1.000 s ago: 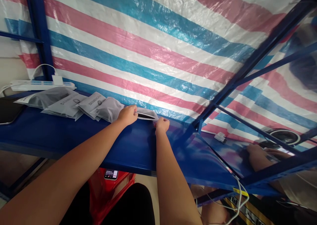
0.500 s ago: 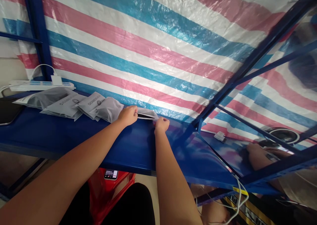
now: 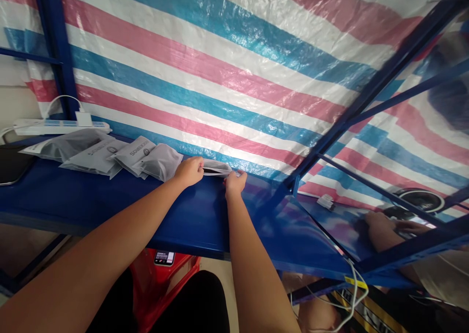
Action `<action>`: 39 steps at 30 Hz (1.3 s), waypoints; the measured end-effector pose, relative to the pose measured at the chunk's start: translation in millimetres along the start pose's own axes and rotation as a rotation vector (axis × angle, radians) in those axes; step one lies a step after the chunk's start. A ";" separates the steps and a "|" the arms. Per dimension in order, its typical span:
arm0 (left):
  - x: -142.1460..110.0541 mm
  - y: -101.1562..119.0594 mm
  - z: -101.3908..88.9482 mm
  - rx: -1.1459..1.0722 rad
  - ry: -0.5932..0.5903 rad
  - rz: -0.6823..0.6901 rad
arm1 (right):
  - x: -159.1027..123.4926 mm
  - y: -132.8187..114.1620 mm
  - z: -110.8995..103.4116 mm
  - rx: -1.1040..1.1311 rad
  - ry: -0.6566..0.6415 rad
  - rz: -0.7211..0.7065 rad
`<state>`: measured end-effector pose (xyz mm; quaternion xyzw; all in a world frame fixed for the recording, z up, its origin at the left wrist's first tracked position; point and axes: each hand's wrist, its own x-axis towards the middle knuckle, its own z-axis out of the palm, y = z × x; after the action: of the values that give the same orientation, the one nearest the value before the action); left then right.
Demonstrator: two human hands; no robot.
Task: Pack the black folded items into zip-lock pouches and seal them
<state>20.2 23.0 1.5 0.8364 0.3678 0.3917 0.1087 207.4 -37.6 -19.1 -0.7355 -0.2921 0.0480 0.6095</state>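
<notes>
Left hand [image 3: 189, 171] pinching one end of grey pouch [image 3: 219, 166], right hand [image 3: 235, 183] pinching other — mouth gaping slightly, near back of bench [image 3: 198, 215]; light, even tension suiting thin rim.

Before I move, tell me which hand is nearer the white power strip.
Left. The left hand grips the open bag at its left end, right of the power strip; the right hand, at that bag's right end, is farther right.

Dark slab [image 3: 13, 166] cut off left; inside of pouch [image 3: 219, 166] unclear.
</notes>
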 end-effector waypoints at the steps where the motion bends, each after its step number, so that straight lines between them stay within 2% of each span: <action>1: -0.2 0.3 -0.2 0.000 -0.001 0.001 | -2.7 -3.5 -0.2 -0.006 0.005 -0.005; 5: -0.8 2.2 -1.0 0.007 -0.010 0.002 | -14.5 -17.9 -2.5 -0.102 -0.024 -0.138; 12: -0.9 4.1 -1.1 0.006 0.005 -0.020 | -37.4 -30.9 1.9 -0.197 -0.212 -0.501; 16: -1.3 3.7 -0.4 -0.013 0.030 0.003 | -44.3 -32.3 8.6 -0.239 -0.188 -0.744; 18: -1.8 4.1 0.0 -0.027 0.046 0.010 | -45.6 -32.9 9.9 -0.260 -0.196 -0.815; 20: -2.1 5.1 -0.1 -0.037 0.059 0.014 | -46.8 -33.5 10.1 -0.289 -0.257 -0.836; 23: -2.0 7.1 -1.2 -0.057 0.061 0.023 | -48.7 -33.5 10.5 -0.333 -0.338 -0.792; 26: -2.4 9.7 -3.0 -0.075 0.054 0.049 | -48.1 -31.3 11.7 -0.375 -0.306 -0.673; 30: -5.0 16.8 -5.7 -0.117 0.030 0.101 | -40.1 -26.1 10.9 -0.400 -0.176 -0.406; 33: -4.7 21.2 -6.7 -0.193 -0.003 0.165 | -31.7 -23.0 7.3 -0.382 -0.151 -0.199; 36: 1.0 16.2 -4.5 -0.248 0.090 0.138 | -25.8 -21.8 4.1 -0.369 -0.138 -0.109; 39: 8.4 0.8 2.5 -0.207 0.222 -0.033 | -23.0 -21.3 3.2 -0.339 -0.105 -0.060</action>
<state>26.1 28.6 5.1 0.7661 0.3489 0.5158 0.1592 179.1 -44.2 -6.8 -0.8153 -0.3491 0.0181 0.4617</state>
